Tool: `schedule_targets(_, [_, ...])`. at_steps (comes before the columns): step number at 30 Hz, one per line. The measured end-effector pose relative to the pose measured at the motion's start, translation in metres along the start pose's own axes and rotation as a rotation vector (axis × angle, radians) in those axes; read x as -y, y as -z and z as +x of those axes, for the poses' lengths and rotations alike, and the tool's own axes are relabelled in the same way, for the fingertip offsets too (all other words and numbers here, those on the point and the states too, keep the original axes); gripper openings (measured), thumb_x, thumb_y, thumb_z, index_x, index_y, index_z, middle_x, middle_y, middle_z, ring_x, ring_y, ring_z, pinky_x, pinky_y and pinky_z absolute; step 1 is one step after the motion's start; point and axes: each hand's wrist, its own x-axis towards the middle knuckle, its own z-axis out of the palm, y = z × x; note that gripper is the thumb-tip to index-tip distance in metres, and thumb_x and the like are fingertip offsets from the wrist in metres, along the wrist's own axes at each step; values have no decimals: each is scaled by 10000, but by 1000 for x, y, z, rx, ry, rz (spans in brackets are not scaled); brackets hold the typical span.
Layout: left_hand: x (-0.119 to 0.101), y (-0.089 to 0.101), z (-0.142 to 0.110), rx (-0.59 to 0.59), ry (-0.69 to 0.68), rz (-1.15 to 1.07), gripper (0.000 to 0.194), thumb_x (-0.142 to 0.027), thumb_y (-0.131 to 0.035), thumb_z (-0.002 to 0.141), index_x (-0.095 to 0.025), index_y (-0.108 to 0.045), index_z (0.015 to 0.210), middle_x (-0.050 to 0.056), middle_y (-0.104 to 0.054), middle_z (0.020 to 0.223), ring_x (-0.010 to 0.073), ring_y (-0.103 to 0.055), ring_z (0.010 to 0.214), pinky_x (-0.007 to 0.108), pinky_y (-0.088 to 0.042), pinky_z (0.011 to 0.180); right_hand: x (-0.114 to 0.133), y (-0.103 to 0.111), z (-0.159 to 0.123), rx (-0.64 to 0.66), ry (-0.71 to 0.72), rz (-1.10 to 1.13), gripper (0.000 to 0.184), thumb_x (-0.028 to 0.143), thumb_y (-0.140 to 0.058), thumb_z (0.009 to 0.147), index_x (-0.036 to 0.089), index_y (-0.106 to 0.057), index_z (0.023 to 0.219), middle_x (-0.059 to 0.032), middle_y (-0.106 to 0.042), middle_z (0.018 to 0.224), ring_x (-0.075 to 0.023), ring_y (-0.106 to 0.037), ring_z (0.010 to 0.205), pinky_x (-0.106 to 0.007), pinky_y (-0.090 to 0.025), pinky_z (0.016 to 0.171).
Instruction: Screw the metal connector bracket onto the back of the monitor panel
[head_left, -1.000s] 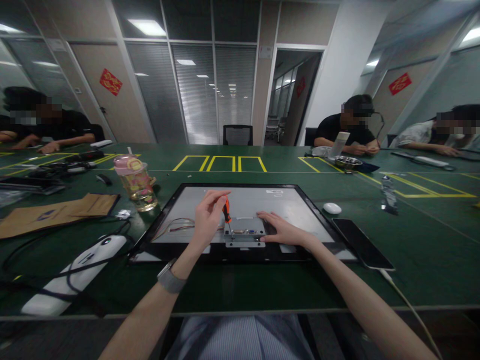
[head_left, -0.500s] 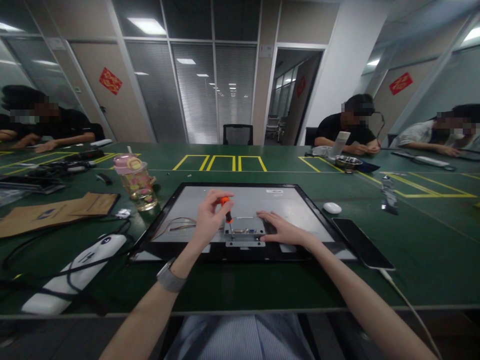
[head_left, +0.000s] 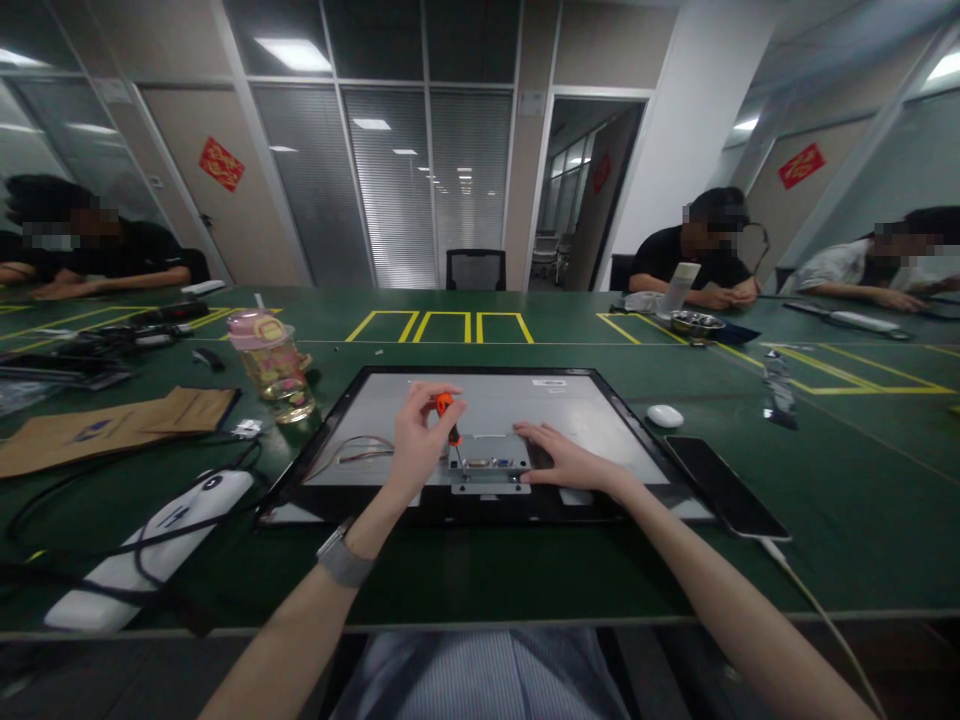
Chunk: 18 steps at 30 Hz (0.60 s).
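Observation:
A monitor lies face down on the green table, its grey metal back up inside a black frame. Near its front edge sits a small metal connector bracket with ports. My left hand is closed around a small orange-handled screwdriver, held nearly upright with its tip at the bracket's left end. My right hand lies flat and open, fingers on the bracket's right side. Thin coloured wires run across the panel to the left of my left hand.
A pink-lidded bottle stands left of the monitor, brown paper and black cables beyond it. A white device lies front left. A white mouse and a phone with cable lie right. Other people sit at the far edges.
My left hand's fingers have shifted on the screwdriver handle, which has tilted slightly; the tip stays at the bracket. My right hand has not moved.

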Motion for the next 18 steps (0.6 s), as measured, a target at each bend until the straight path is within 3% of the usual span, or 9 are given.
schedule_targets(3, [-1, 1, 1, -28, -14, 20, 177, -314, -604, 850, -192, -725, 897, 46, -585, 928, 145, -586, 850, 262, -496, 782, 1, 0, 0, 1, 0, 2, 828, 647, -590, 803, 183, -364, 1449, -121, -341, 1537, -290, -291, 1426, -478, -88, 1212])
schedule_targets(7, [-3, 2, 0, 17, 7, -18, 307, -301, -442, 938, -186, -700, 1058, 80, -654, 1081, 181, -615, 999, 326, -461, 925, 0, 0, 0, 0, 1, 6, 833, 644, -595, 799, 185, -359, 1453, -120, -338, 1538, -293, -282, 1429, -478, -92, 1211])
schedule_targets(11, [-2, 0, -3, 44, 61, -39, 296, -332, -518, 911, -186, -665, 1123, 71, -688, 1008, 175, -639, 935, 318, -485, 882, -1, 0, 0, 6, -5, -3, 843, 650, -586, 802, 184, -342, 1462, -121, -326, 1544, -290, -283, 1429, -473, -99, 1210])
schedule_targets(15, [-2, -2, -3, -17, -33, 27, 177, -294, -658, 815, -201, -714, 954, 35, -609, 904, 136, -591, 823, 268, -485, 800, 2, 1, 0, 13, -10, 4, 842, 663, -587, 794, 208, -347, 1461, -106, -322, 1549, -289, -276, 1432, -481, -96, 1208])
schedule_targets(18, [-3, -1, -3, -42, -60, 45, 173, -299, -612, 843, -205, -728, 930, 42, -594, 931, 137, -576, 831, 266, -479, 789, 4, 2, -1, 13, -26, 19, 847, 663, -591, 791, 201, -353, 1460, -104, -321, 1549, -295, -262, 1437, -478, -98, 1209])
